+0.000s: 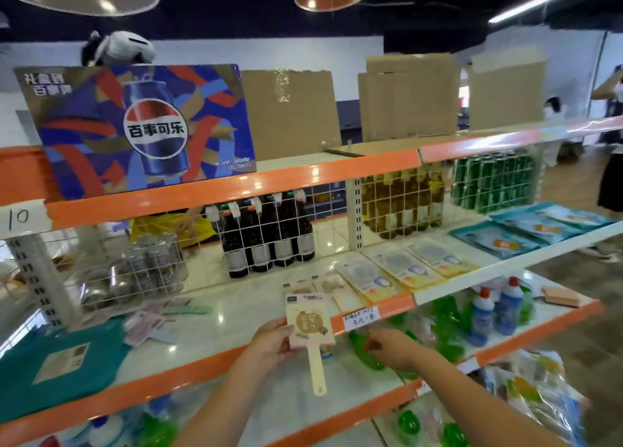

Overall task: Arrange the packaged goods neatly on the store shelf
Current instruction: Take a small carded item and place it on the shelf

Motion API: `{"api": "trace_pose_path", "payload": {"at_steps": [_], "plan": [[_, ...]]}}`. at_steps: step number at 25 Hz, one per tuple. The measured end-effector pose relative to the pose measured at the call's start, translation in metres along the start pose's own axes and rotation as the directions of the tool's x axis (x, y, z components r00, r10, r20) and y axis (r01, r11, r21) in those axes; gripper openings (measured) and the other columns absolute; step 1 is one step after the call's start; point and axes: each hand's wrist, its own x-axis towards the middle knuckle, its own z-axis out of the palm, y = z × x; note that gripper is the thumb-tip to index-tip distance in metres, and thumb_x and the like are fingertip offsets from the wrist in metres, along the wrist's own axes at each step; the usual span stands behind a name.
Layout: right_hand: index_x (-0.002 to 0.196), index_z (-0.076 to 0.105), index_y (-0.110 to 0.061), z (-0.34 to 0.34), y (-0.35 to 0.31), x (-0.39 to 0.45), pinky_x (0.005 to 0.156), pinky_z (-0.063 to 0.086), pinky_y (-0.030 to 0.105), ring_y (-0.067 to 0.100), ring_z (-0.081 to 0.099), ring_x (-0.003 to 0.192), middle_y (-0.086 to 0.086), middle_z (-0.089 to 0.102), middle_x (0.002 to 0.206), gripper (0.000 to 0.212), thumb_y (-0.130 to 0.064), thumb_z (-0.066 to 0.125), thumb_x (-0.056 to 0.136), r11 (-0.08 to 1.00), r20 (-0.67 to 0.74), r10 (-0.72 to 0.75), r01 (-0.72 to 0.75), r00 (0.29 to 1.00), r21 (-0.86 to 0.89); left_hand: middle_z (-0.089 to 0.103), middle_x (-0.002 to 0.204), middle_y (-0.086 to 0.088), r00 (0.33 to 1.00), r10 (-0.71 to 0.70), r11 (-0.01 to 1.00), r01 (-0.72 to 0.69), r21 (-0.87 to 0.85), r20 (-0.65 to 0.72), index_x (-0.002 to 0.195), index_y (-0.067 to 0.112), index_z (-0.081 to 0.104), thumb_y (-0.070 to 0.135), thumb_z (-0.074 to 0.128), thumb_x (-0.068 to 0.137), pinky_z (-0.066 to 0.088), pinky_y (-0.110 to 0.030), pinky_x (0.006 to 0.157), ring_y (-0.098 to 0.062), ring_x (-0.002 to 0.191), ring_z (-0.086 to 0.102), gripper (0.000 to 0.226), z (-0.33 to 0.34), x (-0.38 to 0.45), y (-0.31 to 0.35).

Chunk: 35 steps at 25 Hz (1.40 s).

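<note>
My left hand [274, 343] pinches a pink packaged card with a pale wooden handle [310, 325], held upright in front of the middle shelf's orange edge [188, 367]. My right hand [397, 348] hovers just right of it, fingers loosely curled and holding nothing, in front of green bottles [367, 352] on the lower shelf. Similar flat packets [323, 286] lie on the white shelf behind the card. Further right lie yellow packets [401, 271] and teal packets [526, 230].
Behind a wire grid stand dark bottles [266, 234], yellow bottles [404, 200], green cans [492, 183] and jars [135, 274]. A blue cola box [141, 129] and cardboard boxes [408, 99] sit on top. A teal cloth [64, 355] lies at left. A person stands at far right.
</note>
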Motion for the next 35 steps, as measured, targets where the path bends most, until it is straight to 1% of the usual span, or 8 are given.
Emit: {"api": "trace_pose_path", "payload": {"at_steps": [2,6,12,17,22,24,27,35], "plan": [[0.122,0.058,-0.013,-0.004,0.008,0.009,0.095,0.041,0.027,0.02,0.053,0.115,0.005,0.056,0.129,0.031,-0.018,0.043,0.095,0.999,0.006,-0.033,0.033,0.999,-0.01,0.064,0.087,-0.012,0.999,0.006,1.0,-0.006,0.0,-0.035,0.129,0.003,0.049,-0.001,0.044,0.096,0.05,-0.037,0.078,-0.026,0.077,0.061,0.034,0.006,0.002,0.002],[0.121,0.058,-0.014,-0.01,0.006,0.025,0.092,0.042,0.026,0.019,0.054,0.113,0.003,0.058,0.126,0.03,-0.016,0.041,0.096,0.992,0.036,-0.112,0.114,0.993,-0.062,0.063,0.084,-0.011,0.994,0.002,1.0,-0.005,-0.028,-0.114,0.127,0.001,0.05,-0.003,0.044,0.096,0.056,-0.03,0.05,-0.023,0.072,0.061,0.032,0.009,-0.001,0.005],[0.116,0.061,-0.011,-0.011,-0.024,0.07,0.091,0.044,0.03,0.023,0.056,0.11,0.008,0.06,0.122,0.03,-0.019,0.041,0.094,0.983,0.081,-0.173,0.177,0.982,-0.044,0.063,0.094,-0.014,0.97,-0.027,0.999,0.02,-0.032,-0.24,0.128,0.005,0.049,-0.001,0.045,0.096,0.052,-0.034,0.061,-0.021,0.073,0.06,0.032,-0.02,0.016,0.017],[0.125,0.057,-0.018,-0.016,-0.056,0.105,0.096,0.04,0.026,0.018,0.051,0.118,0.002,0.055,0.13,0.034,-0.019,0.042,0.094,0.981,0.124,-0.183,0.189,0.975,-0.039,0.063,0.087,-0.012,0.973,-0.028,0.997,0.01,-0.08,-0.23,0.128,0.001,0.05,-0.002,0.046,0.095,0.056,-0.028,0.049,-0.023,0.076,0.06,0.033,-0.053,0.045,0.031],[0.124,0.059,-0.014,-0.028,-0.082,0.151,0.095,0.038,0.026,0.02,0.051,0.119,0.003,0.056,0.131,0.031,-0.021,0.046,0.097,0.979,0.048,-0.192,0.188,0.98,0.076,0.063,0.086,-0.012,0.977,-0.03,0.994,0.007,-0.106,-0.211,0.113,0.007,0.053,-0.003,0.048,0.094,0.052,-0.034,0.064,-0.023,0.077,0.06,0.021,-0.07,0.084,0.055],[0.121,0.06,-0.011,-0.029,-0.099,0.172,0.085,0.042,0.025,0.019,0.056,0.104,0.005,0.059,0.121,0.03,-0.021,0.048,0.096,0.971,0.022,-0.138,0.131,0.99,0.201,0.063,0.086,-0.013,0.982,-0.021,0.994,0.0,-0.112,-0.19,0.11,0.007,0.053,-0.003,0.05,0.094,0.052,-0.036,0.067,-0.025,0.077,0.06,0.019,-0.078,0.1,0.063],[0.118,0.059,0.0,-0.026,-0.124,0.195,0.064,0.044,0.023,0.014,0.052,0.073,0.008,0.057,0.097,0.029,-0.015,0.048,0.096,0.894,0.05,-0.01,-0.014,0.999,0.448,0.062,0.084,-0.013,0.984,-0.038,0.993,0.018,-0.114,-0.173,0.097,0.009,0.054,-0.004,0.049,0.094,0.052,-0.036,0.069,-0.024,0.075,0.06,0.014,-0.091,0.118,0.07],[0.125,0.052,0.006,-0.006,-0.145,0.235,0.054,0.048,0.021,0.016,0.058,0.064,0.008,0.061,0.079,0.035,-0.002,0.057,0.091,0.538,0.207,0.134,-0.247,0.969,0.806,0.064,0.087,-0.011,0.987,-0.115,0.99,0.105,-0.097,-0.113,0.112,0.005,0.058,-0.001,0.049,0.095,0.056,-0.032,0.062,-0.021,0.076,0.062,0.021,-0.109,0.148,0.067]]}}
